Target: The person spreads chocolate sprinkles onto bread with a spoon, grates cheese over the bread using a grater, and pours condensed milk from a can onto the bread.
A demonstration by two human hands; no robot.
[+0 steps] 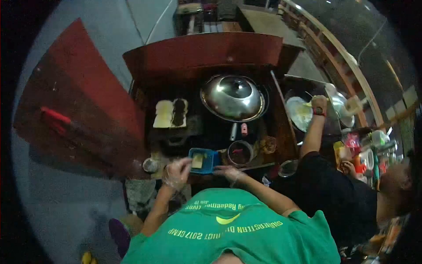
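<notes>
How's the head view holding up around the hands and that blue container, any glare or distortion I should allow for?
Head view: strong fisheye bending with black corners; dim overall, so the blue container and both gloved hands, left hand, right hand, look soft and grainy; bright glare on the domed metal lid; the co-worker's arm at the right edge is stretched.

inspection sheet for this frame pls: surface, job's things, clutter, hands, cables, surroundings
surface: dark cooktop in a red-brown cart.
job's things: blue container with a pale yellow block inside; two flat pieces on a griddle, one pale, one dark-topped.
clutter: domed metal lid on a wok; small pot; jar.
hands: left hand, in a clear glove, at the container's left edge; right hand at its right side.
cables: nothing seen.
surroundings: a person in black on the right reaches to a pan; grey pavement.
</notes>
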